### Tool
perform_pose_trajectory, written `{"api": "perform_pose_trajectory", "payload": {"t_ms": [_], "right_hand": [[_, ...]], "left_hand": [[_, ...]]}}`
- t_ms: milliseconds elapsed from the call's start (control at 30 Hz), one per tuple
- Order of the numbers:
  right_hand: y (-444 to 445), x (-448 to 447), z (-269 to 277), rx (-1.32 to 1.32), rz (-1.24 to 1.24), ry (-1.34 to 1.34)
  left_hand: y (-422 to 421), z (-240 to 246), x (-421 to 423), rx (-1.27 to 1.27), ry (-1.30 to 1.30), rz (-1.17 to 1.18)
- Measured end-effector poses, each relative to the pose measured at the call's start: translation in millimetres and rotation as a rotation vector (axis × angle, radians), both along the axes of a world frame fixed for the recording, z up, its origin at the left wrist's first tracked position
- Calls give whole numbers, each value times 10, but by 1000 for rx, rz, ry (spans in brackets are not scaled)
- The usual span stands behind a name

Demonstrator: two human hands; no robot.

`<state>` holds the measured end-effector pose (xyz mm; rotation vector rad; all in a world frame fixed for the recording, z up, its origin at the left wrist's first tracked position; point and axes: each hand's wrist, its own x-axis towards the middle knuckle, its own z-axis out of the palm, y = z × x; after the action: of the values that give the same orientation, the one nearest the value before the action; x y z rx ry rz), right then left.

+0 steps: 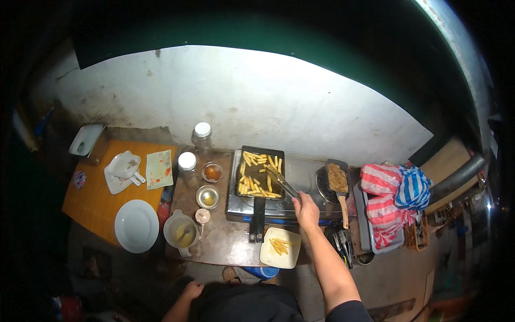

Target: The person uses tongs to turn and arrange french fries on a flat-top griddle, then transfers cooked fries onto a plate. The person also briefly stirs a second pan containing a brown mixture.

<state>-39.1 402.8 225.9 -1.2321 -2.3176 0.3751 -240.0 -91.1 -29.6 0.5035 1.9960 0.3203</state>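
My right hand (pixel 307 209) is closed around metal tongs (pixel 288 187), whose tips reach in among the fries (pixel 250 185) in a square black frying pan (pixel 259 149). The pan rests on the left side of a gas stove (pixel 237 213), its black handle towards me. Just in front of the stove, a pale square plate (pixel 287 259) holds several fries. My left hand (pixel 194 289) hangs low beside my body, away from the counter; its fingers look curled, and I cannot tell whether anything is in them.
A smaller pan (pixel 338 163) with brown food sits on the right burner. White-lidded jars (pixel 187 162), a metal bowl (pixel 207 197) and a plastic jug (pixel 179 227) stand left of the stove. A white plate (pixel 136 226) lies on the wooden table (pixel 92 205). Striped bags (pixel 382 179) fill a tray at right.
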Motion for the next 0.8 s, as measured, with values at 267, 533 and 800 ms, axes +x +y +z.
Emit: {"api": "perform_pose_trajectory", "payload": {"t_ms": [267, 533, 800], "right_hand": [[-51, 224, 115, -9, -13, 102], [-194, 596, 81, -132, -125, 273], [-675, 1599, -156, -307, -116, 404]], "left_hand": [[46, -83, 128, -2, 36, -18], [220, 226, 113, -8, 96, -69], [474, 453, 603, 63, 158, 71]]}}
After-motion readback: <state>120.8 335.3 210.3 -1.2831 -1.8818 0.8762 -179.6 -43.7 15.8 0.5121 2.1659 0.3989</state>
